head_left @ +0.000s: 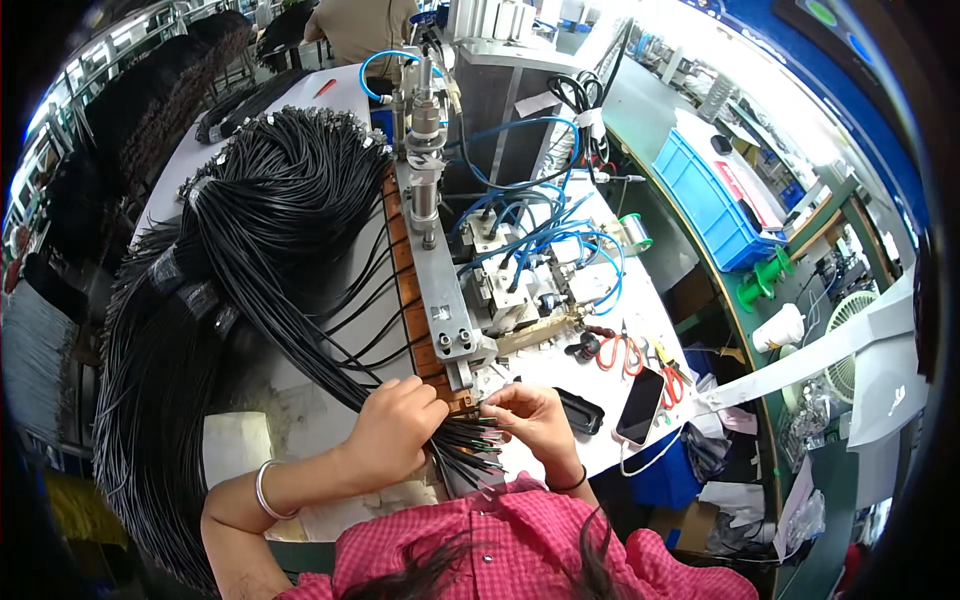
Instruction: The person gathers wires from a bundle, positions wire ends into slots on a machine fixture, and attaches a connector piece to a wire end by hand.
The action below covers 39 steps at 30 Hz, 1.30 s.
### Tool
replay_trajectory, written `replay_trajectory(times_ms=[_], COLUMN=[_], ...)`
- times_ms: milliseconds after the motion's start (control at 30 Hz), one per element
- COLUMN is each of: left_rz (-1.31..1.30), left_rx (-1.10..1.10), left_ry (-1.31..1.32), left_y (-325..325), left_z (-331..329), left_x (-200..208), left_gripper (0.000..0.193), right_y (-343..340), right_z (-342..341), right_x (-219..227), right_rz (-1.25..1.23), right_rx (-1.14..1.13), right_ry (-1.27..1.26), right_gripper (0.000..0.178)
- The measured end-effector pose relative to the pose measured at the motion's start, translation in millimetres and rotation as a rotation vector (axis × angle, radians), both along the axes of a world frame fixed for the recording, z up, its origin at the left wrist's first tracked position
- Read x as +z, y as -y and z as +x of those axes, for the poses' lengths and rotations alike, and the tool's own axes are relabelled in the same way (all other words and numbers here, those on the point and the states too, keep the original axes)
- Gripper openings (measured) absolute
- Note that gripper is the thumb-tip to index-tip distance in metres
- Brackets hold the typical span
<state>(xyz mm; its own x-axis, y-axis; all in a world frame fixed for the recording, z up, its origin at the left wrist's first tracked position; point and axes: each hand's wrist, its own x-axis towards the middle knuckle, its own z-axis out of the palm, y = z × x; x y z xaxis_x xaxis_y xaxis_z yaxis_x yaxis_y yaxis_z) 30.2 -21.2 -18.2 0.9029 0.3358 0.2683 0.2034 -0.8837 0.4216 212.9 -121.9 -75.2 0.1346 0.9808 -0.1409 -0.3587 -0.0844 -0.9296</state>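
Observation:
My left hand (pixel 396 432) is closed at the near end of an orange-brown slotted rail (pixel 425 352), with black cables (pixel 335 378) running into and under it. Cut cable ends (pixel 465 447) with thin coloured wires fan out below, between my two hands. My right hand (pixel 536 423) pinches thumb and forefinger together just right of the rail's end. Whatever sits in that pinch is too small to name. Directly ahead of both hands stands a metal fixture (pixel 447 322) with a pneumatic cylinder (pixel 424 195) mounted above the rail.
A large heap of black cables (pixel 290 170) covers the table's left side. Blue air hoses (pixel 560 235) loop over metal blocks. To the right lie red-handled scissors (pixel 620 352), a phone (pixel 640 405) with a white cord and a black tray (pixel 578 410). Beyond is a blue crate (pixel 705 200).

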Motion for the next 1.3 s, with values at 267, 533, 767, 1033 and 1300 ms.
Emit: replay_trajectory(times_ms=[267, 533, 767, 1033, 1300], left_rz=[0.044, 0.097, 0.086, 0.001, -0.014], left_rx=[-0.068, -0.006, -0.016, 0.023, 0.000], left_ry=[0.029, -0.056, -0.042, -0.044, 0.002], left_y=[1, -2, -2, -2, -2], left_z=[3, 1, 0, 0, -2], left_x=[-10, -7, -17, -10, -12], left_gripper=[0.018, 0.014, 0.019, 0.024, 0.023], right_y=[-1, -9, -7, 0, 0], right_z=[6, 10, 12, 0, -5], right_x=[-15, -22, -17, -3, -4], right_rz=[-0.004, -0.183, -0.249, -0.031, 0.003], right_rx=[-0.045, 0.049, 0.027, -0.084, -0.194], right_ry=[0.210, 0.043, 0.172, 0.102, 0.105], right_gripper=[0.010, 0.010, 0.009, 0.010, 0.004])
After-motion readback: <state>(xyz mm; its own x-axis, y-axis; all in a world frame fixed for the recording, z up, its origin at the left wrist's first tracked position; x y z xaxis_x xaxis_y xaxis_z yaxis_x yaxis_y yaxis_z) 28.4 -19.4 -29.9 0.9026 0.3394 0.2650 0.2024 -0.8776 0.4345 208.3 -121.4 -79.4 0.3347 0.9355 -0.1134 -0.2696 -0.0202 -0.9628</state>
